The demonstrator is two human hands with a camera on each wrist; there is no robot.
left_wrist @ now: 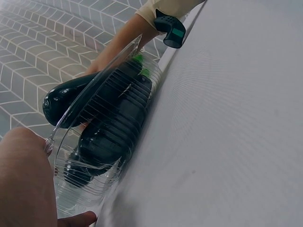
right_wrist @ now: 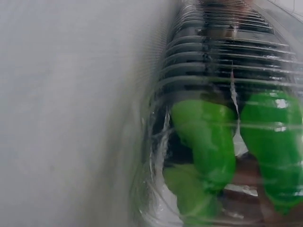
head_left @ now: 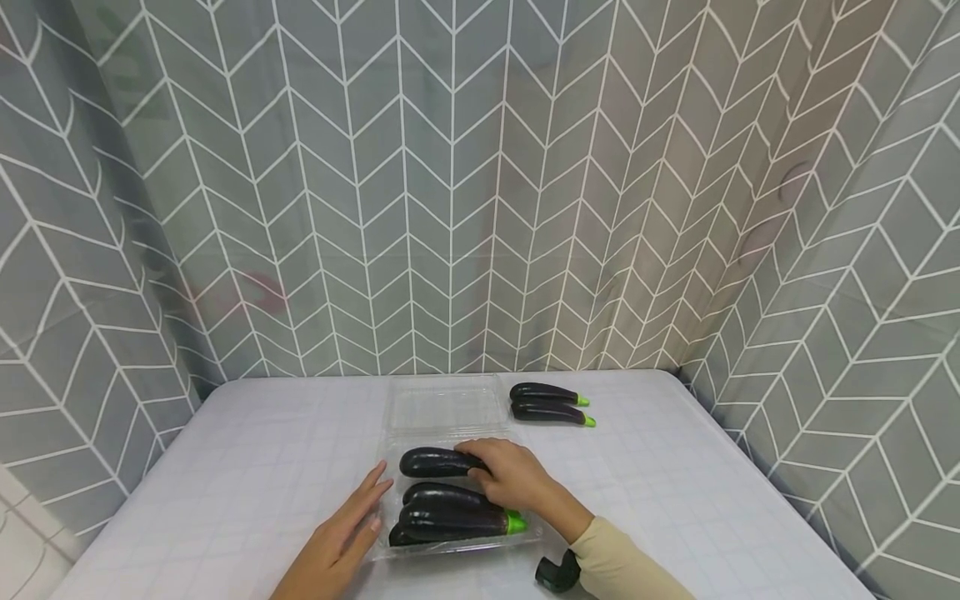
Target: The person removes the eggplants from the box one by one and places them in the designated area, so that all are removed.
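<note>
The left hand (head_left: pixel 333 533), fingers extended, lies beside the left wall of the clear container (head_left: pixel 487 547) while the right hand (head_left: pixel 513 473) grips one eggplant (head_left: pixel 435 462) over its rear portion, where careless release against the smooth, stacked eggplants (head_left: pixel 450 518) may cause rolling.

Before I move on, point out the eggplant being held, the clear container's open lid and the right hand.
Held eggplant (head_left: pixel 437 462): head view, on its dark, glossy body.
Open lid (head_left: pixel 448 408): head view, on its clear middle.
Right hand (head_left: pixel 512 473): head view, on its back.
</note>
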